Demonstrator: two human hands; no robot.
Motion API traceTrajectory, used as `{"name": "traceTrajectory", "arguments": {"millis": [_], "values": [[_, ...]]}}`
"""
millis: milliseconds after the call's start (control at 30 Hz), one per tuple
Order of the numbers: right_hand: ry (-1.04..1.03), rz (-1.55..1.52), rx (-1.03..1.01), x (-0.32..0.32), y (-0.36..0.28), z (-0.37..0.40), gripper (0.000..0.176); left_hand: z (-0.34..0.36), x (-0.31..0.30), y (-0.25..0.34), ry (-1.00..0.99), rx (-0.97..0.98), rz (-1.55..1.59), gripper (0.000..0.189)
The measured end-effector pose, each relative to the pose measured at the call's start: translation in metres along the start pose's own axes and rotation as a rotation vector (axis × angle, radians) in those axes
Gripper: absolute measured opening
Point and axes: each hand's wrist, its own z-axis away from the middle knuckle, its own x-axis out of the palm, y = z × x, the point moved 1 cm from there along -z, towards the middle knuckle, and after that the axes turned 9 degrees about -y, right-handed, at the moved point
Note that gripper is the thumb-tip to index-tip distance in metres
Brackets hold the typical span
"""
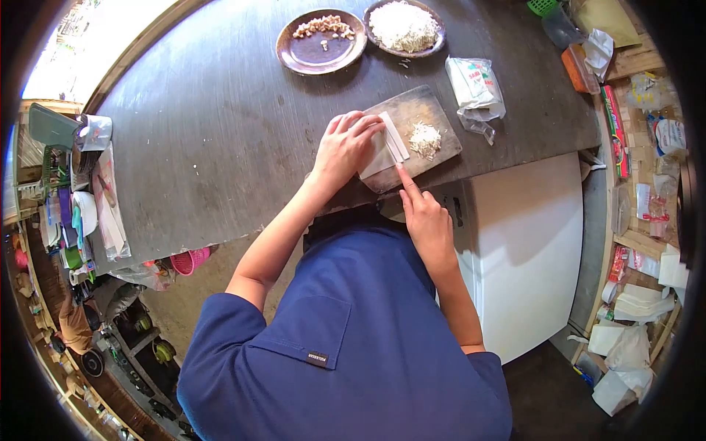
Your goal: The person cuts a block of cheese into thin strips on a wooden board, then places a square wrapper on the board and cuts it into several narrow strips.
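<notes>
A wooden cutting board lies at the counter's front edge. On it are flat white strips and, to their right, a small pile of thin pale shreds. My left hand rests over the left part of the board, its fingers bent together on a pale sheet beside the strips. My right hand is at the board's front edge, its index finger stretched to the lower end of the strips and the other fingers curled. What the curled fingers hold, if anything, is hidden.
Behind the board stand a plate of small brown pieces and a plate heaped with white shreds. A white plastic packet lies right of the board. Utensils crowd the left edge. A white cabinet stands below the counter.
</notes>
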Motion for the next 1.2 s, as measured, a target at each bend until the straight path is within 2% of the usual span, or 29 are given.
{"name": "traceTrajectory", "arguments": {"millis": [433,533,600,667,733,800,867,933,1200], "values": [[-0.083,-0.029,0.082,-0.017,0.000,0.057,0.059,0.000,0.001,0.000,-0.004,-0.011,-0.001,0.048],[-0.115,-0.112,0.109,-0.021,0.007,0.066,0.056,0.002,0.002,-0.002,0.072,0.032,0.039,0.047],[-0.114,-0.176,0.096,-0.020,0.015,0.065,0.054,0.010,0.001,0.003,0.120,-0.098,0.217,0.044],[0.069,-0.289,0.015,-0.020,0.021,0.056,0.052,0.016,-0.005,0.008,0.197,-0.142,0.226,0.039],[0.108,-0.332,0.004,-0.019,0.008,0.042,0.048,0.024,-0.003,0.009,0.156,-0.162,0.215,0.039],[0.086,-0.201,0.017,-0.011,0.001,0.021,0.049,0.024,0.000,0.010,0.180,-0.142,0.198,0.038],[0.118,-0.222,-0.031,0.002,-0.004,0.001,0.050,0.021,-0.003,0.012,0.181,-0.159,0.160,0.033],[0.048,-0.118,-0.012,0.007,-0.010,-0.014,0.050,0.020,-0.001,0.015,0.192,-0.148,0.205,0.033],[0.020,-0.043,-0.020,0.009,-0.012,-0.020,0.050,0.019,0.001,0.015,0.211,-0.155,0.147,0.033]]}}
